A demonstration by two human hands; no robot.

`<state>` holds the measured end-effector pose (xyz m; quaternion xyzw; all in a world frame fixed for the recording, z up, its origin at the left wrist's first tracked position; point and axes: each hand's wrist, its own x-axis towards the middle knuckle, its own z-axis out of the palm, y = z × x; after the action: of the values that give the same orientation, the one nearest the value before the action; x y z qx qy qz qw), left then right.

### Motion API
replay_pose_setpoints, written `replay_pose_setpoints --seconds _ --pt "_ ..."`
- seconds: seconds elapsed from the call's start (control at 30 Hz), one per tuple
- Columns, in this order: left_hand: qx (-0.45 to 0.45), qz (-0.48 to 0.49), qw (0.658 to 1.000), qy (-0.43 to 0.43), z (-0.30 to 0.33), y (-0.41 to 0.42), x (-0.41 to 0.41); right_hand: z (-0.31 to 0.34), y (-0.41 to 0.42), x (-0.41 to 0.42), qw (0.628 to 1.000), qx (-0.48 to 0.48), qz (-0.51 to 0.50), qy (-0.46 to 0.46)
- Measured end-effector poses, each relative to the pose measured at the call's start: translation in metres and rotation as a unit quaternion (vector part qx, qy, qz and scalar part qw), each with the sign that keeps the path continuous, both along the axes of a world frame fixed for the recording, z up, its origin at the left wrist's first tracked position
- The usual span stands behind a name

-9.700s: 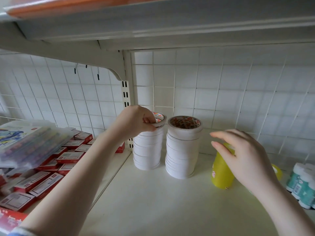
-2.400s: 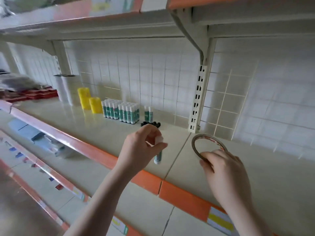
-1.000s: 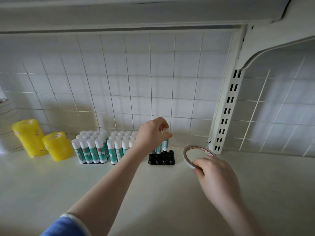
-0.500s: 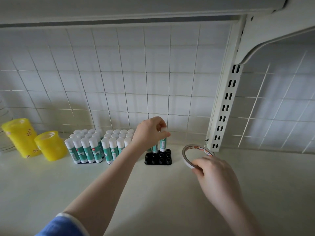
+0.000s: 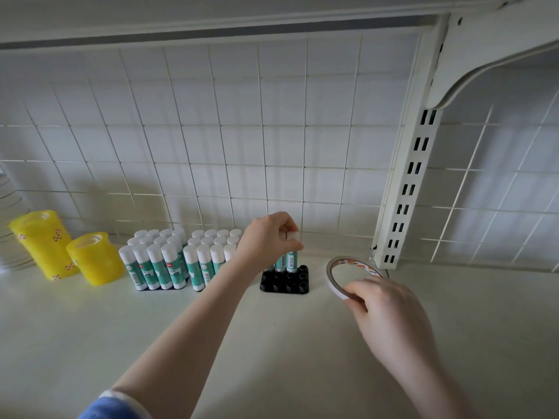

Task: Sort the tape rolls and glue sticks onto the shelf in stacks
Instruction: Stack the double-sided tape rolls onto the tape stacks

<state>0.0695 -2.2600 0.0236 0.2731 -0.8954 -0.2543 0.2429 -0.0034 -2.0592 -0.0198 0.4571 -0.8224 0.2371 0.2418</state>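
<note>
My left hand pinches the white cap of a green-labelled glue stick that stands upright in the back row of a black holder tray. Another glue stick stands beside it in the tray. My right hand grips a thin white tape roll with a red-printed core, held on edge just above the cream shelf, right of the tray. Two blocks of several upright glue sticks stand to the left of the tray.
Two stacks of yellow tape rolls stand at the far left near the wire-grid back wall. A slotted white upright with a bracket rises right of the tray. White tape rolls show at the left edge.
The view has moved slightly closer and shifted. My left hand has lowered the glue stick further into the black tray. My right hand keeps holding the tape roll in the same place.
</note>
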Motion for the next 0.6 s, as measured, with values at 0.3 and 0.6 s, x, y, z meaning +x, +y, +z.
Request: replay_pose_setpoints --seconds 0.3,0.6 --pt "-0.031 -0.009 0.999 -0.03 0.004 0.0 0.001 0.001 0.003 0.002 1.0 -0.011 0.005 0.004" --pt "-0.16 0.0 0.987 -0.032 0.017 0.017 0.016 0.023 0.016 0.009 0.998 -0.033 0.037 0.044"
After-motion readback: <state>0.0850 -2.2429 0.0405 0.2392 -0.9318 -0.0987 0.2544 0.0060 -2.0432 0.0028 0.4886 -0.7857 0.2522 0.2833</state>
